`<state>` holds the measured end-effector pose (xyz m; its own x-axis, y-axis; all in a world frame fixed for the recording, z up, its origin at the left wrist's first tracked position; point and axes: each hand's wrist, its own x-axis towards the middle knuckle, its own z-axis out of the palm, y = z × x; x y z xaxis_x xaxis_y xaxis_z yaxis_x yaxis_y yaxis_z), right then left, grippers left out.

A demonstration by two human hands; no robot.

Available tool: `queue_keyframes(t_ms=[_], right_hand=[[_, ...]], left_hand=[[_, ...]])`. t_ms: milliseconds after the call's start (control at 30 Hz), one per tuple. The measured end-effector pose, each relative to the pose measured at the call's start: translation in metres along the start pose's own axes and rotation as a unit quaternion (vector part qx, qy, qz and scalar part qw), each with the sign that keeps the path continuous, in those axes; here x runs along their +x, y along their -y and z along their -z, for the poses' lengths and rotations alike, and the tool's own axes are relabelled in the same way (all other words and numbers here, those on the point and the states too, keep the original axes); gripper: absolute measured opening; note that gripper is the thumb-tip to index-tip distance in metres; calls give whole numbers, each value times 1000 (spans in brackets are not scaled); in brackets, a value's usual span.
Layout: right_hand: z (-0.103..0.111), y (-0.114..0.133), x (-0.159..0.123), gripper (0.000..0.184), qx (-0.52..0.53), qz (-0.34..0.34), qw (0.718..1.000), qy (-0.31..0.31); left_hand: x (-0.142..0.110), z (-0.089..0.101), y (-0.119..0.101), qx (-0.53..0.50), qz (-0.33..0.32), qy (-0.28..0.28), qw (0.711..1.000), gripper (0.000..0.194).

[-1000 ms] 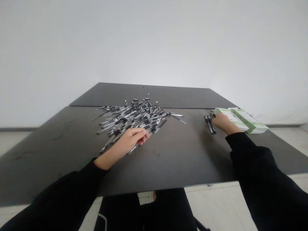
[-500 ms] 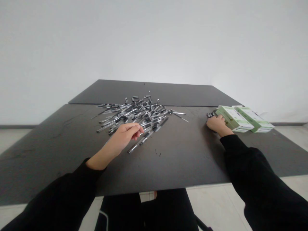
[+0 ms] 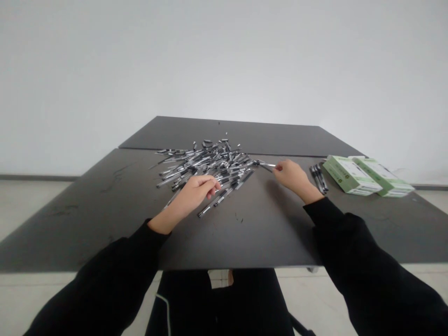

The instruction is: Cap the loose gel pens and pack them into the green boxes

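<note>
A heap of pens [image 3: 196,163] with clear barrels and dark parts lies across the middle of the table. My left hand [image 3: 200,192] hangs at the heap's near side, fingers curled together; whatever they may hold is hidden. At the heap's right edge, my right hand [image 3: 291,176] has its thumb and fingertips closed on the end of a pen [image 3: 266,164] that sticks out from the others. A small row of pens [image 3: 318,179] lies side by side to the right of that hand, beside the green-and-white boxes.
Two green-and-white boxes [image 3: 353,175] stand at the table's right side. Small dark pieces [image 3: 207,141] are scattered behind the heap. Tiny dark scraps [image 3: 239,218] lie nearer me. A seam crosses the dark table [image 3: 245,247], and a white wall rises behind.
My right hand has moved left from the row of pens by the boxes to the heap's right edge. My left hand stays curled over the heap. The view has shifted slightly.
</note>
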<state>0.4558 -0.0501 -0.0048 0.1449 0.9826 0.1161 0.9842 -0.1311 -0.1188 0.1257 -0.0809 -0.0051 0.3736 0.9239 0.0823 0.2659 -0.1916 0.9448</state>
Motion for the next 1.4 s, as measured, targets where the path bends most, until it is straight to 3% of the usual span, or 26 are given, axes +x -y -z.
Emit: queue_keyframes(t_ms=[100, 200, 433, 633, 833, 900, 967, 1067, 1133, 1233, 1300, 1400], right_hand=[[-14, 13, 5, 36, -27, -11, 999, 23], [-21, 11, 7, 33, -39, -8, 998, 43], [-3, -4, -8, 21, -28, 20, 993, 114], [7, -8, -30, 28, -34, 42, 982, 182], [4, 0, -40, 23, -63, 32, 983, 168], [2, 0, -42, 23, -71, 33, 983, 164], [1, -2, -45, 23, -69, 36, 984, 163], [0, -5, -51, 22, -62, 46, 985, 155], [0, -6, -56, 20, -52, 50, 986, 151], [3, -6, -63, 19, -32, 61, 987, 147], [6, -7, -69, 19, -29, 70, 986, 148], [9, -14, -80, 17, -29, 75, 983, 162]], left_hand=[[1, 1, 2, 4, -3, -4, 1000, 26], [1, 2, 2, 5, -5, -1, 1000, 25], [-2, -2, 1, -1, -5, 21, 1000, 25], [-1, -2, 3, 6, -1, 23, 1000, 26], [8, -23, -6, 129, -44, 56, 989, 23], [22, -37, -18, 209, -134, 98, 964, 26], [44, -53, -32, 305, -240, 154, 909, 36], [92, -83, -53, 426, -328, 173, 825, 49], [125, -104, -60, 488, -331, 184, 786, 50], [160, -135, -59, 532, -320, 250, 743, 51], [170, -150, -54, 532, -324, 285, 728, 42], [172, -160, -45, 523, -339, 289, 726, 26]])
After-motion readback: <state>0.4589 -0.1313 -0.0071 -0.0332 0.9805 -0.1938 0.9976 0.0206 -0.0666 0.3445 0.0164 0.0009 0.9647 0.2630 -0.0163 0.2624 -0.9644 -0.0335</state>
